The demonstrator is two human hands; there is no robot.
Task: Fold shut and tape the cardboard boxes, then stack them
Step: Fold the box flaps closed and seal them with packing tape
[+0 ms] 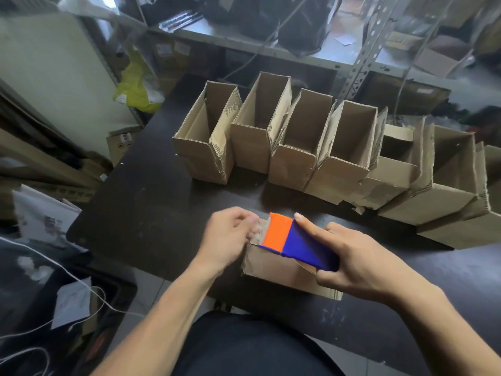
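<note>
On the black table (151, 202), the right hand (360, 256) grips a smooth orange-and-blue dispenser (295, 240) atop a corrugated box (273, 270); the left hand (227, 237) pinches its far-left corner, blurred.

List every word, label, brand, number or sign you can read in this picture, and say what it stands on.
No text here can be read.
White labels on the brown cartons on the lower metal shelf: too blurred.
Barcode sticker on the brown carton left of the black table: too small.
Dark print on the white packet at far left: blurred.
Orange and blue tape dispenser, open cardboard boxes: no lettering visible.
</note>
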